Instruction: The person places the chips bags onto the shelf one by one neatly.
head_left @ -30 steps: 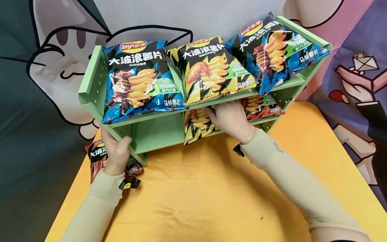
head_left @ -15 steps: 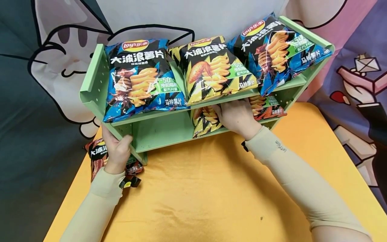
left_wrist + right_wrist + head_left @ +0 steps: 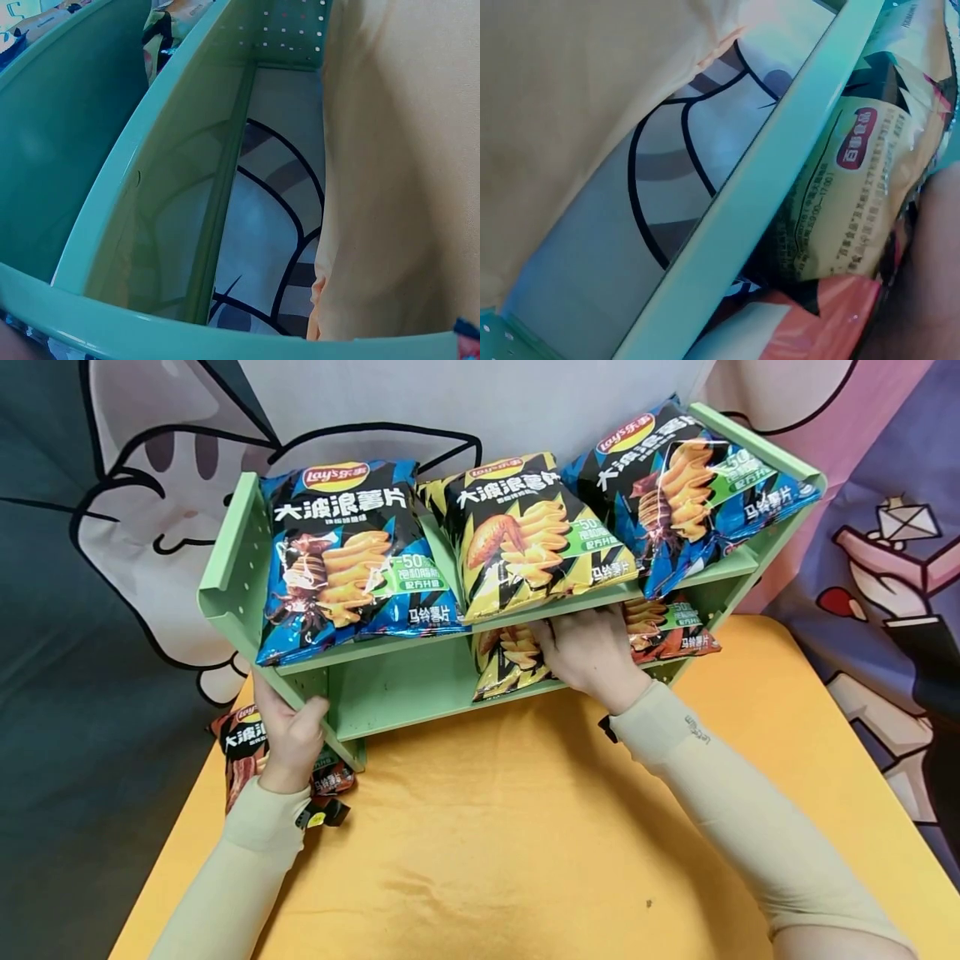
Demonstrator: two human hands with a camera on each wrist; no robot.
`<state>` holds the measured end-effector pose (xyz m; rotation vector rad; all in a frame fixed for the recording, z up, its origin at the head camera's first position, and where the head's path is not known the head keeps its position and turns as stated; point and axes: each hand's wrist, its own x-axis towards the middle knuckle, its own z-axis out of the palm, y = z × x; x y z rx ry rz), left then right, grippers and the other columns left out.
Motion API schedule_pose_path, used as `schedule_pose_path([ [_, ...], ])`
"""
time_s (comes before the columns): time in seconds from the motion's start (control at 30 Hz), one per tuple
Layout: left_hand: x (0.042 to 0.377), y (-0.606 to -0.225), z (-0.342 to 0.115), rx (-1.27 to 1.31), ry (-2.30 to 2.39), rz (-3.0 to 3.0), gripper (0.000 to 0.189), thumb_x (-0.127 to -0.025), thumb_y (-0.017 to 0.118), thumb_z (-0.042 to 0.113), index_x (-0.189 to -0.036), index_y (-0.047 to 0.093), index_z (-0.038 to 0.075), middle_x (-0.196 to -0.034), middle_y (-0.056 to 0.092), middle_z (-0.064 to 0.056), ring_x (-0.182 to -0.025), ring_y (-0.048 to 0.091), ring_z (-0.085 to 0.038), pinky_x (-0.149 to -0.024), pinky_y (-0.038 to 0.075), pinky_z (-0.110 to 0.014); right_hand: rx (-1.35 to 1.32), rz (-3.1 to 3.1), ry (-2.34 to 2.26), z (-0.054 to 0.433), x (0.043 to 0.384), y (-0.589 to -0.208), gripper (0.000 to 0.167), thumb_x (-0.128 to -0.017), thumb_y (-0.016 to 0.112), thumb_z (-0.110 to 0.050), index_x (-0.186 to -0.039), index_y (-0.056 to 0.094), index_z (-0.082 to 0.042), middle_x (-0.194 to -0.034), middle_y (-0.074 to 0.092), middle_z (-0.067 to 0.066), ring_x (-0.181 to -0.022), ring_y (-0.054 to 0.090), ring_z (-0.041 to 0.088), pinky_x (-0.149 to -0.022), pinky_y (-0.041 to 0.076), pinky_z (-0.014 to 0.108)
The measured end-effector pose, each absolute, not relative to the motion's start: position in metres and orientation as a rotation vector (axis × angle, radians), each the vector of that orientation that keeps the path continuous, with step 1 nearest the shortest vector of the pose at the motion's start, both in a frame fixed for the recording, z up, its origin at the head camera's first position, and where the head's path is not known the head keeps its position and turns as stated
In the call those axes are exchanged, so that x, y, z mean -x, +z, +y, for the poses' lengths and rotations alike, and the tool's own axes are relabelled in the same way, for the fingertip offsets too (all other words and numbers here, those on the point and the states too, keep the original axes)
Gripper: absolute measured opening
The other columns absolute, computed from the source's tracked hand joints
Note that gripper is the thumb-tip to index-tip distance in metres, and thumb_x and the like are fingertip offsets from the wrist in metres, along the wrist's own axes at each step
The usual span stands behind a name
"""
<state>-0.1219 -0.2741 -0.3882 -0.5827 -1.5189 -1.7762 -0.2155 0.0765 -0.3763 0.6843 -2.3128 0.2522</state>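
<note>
My left hand [image 3: 291, 735] grips the lower left side panel of a green two-tier shelf [image 3: 401, 685], thumb on the near side and fingertips hidden behind it. On the lower tier, my right hand [image 3: 591, 652] reaches in and holds a yellow-and-black bag of potato chips [image 3: 510, 664]; the upper tier hides its fingers. Right beside that hand lies a red bag of potato chips [image 3: 671, 627]. In the right wrist view, the back of the yellow bag [image 3: 847, 187] lies along the shelf edge, next to part of the hand [image 3: 922, 277].
The upper tier bears a blue bag [image 3: 352, 560], a yellow bag [image 3: 525, 543] and a second blue bag [image 3: 675, 502]. Another red bag [image 3: 243, 743] lies on the yellow-covered table [image 3: 480, 843], partly behind my left hand. A printed cloth backdrop [image 3: 600, 397] stands behind.
The right hand and the yellow bag on the lower tier have shifted right, then barely moved. The red bag beside them has slid slightly right. My left hand keeps its place on the shelf.
</note>
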Motion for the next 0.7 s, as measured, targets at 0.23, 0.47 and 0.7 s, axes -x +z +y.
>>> schedule_pose_path([
  [0.23,0.122,-0.387,-0.274,0.582,-1.772,-1.530,0.097,-0.057,0.033,-0.025,-0.149,0.042,0.004,-0.144,0.052,-0.012,-0.124,0.045,-0.024,-0.109,0.033,-0.034,-0.708,-2.265,0.351,0.086,0.208,-0.372,0.049,-0.107,0.045,-0.040,-0.105,0.079,-0.006,-0.086,0.066,0.024,-0.082,0.063,0.044,-0.069,0.044,0.057],
  [0.47,0.121,-0.388,-0.275,0.570,-1.784,-1.549,0.098,-0.057,0.033,-0.025,-0.151,0.040,0.005,-0.145,0.051,-0.012,-0.125,0.044,-0.024,-0.108,0.033,-0.033,-0.730,-2.236,0.476,0.116,0.195,-0.360,0.031,-0.099,0.058,-0.030,-0.078,0.068,-0.009,-0.068,0.053,0.009,-0.063,0.052,0.032,-0.055,0.034,0.044],
  [0.7,0.121,-0.389,-0.275,0.577,-1.764,-1.544,0.098,-0.057,0.033,-0.024,-0.151,0.041,0.004,-0.146,0.052,-0.012,-0.124,0.045,-0.024,-0.106,0.033,-0.033,-0.525,-2.218,0.627,0.162,0.186,-0.363,0.025,-0.093,0.067,-0.028,-0.084,0.072,-0.005,-0.076,0.062,0.012,-0.069,0.054,0.033,-0.066,0.038,0.051],
])
